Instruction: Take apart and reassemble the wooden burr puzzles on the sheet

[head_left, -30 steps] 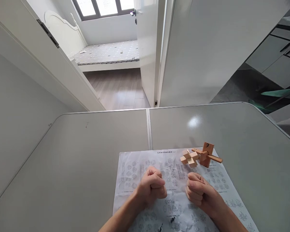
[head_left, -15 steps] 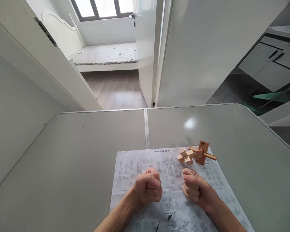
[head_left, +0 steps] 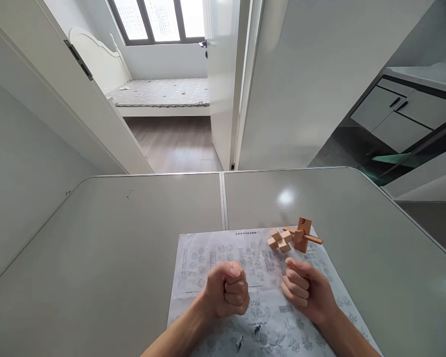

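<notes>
My left hand point(head_left: 229, 288) is closed in a fist over the middle of a printed paper sheet point(head_left: 196, 248), and nothing shows in it. To its right, my right hand point(head_left: 305, 288) is also a fist with nothing visible inside. Just beyond the right fist, a pale wooden interlocking block puzzle point(head_left: 280, 240) lies at the sheet's top right. Close beside it is a darker reddish wooden puzzle point(head_left: 302, 235), a flat board with a mark on it and crossing sticks. Neither hand touches the wooden pieces.
The sheet lies on a grey table point(head_left: 96, 258) with a seam point(head_left: 223, 201) down its middle. Beyond the far edge are an open white door point(head_left: 225, 84), a bed point(head_left: 163, 93) and a window. Cabinets point(head_left: 401, 116) stand at the far right.
The view has tilted up and shifted slightly. Both hands remain fists, turned slightly, with the right thumb a little higher. The wooden pieces keep their places on the sheet.
</notes>
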Demonstrator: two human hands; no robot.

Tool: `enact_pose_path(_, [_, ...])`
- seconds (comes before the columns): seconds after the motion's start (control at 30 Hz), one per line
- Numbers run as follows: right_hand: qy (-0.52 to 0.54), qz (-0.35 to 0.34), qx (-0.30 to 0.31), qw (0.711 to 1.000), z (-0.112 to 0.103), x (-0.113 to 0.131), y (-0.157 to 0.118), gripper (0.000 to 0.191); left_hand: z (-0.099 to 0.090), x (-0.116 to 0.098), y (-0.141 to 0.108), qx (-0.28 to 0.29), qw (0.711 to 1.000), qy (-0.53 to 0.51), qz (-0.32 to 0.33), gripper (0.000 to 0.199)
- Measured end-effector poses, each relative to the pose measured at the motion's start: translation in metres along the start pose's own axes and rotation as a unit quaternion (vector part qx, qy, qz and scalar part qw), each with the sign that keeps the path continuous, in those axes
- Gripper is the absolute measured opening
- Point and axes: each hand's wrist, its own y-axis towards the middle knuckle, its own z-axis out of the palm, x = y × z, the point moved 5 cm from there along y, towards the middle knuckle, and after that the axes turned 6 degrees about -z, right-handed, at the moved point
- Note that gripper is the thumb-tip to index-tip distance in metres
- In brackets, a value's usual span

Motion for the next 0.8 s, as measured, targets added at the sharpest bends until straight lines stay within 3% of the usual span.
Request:
enact_pose_path(0.1, [0.045,-0.045,-0.016,0.998,-0.001,0.016,-0.01,0.06,0.002,-0.009,0.002,-0.02,0.995,-0.051,0.079,0.061])
enact_pose_path(0.2, [0.077,-0.087,-0.077,0.99,-0.004,0.035,-0.022,0.061,0.0,-0.023,0.0,-0.074,0.978,-0.094,0.168,0.062])
enact_pose_path(0.37, [0.064,-0.104,-0.183,0.975,-0.007,0.06,-0.041,0.059,-0.002,-0.031,-0.003,-0.11,0.966,-0.135,0.189,0.063])
enact_pose_path(0.6, [-0.098,-0.109,-0.32,0.936,0.003,0.106,-0.048,0.058,-0.002,-0.03,-0.005,-0.129,0.956,-0.184,0.187,0.063])
enact_pose_path(0.73, [-0.237,-0.113,-0.318,0.911,0.012,0.134,-0.035,0.054,-0.002,-0.031,-0.005,-0.127,0.952,-0.202,0.19,0.062])
enact_pose_path(0.8, [-0.356,-0.117,-0.299,0.877,0.015,0.147,-0.026,0.05,-0.001,-0.032,-0.007,-0.125,0.951,-0.207,0.195,0.062])
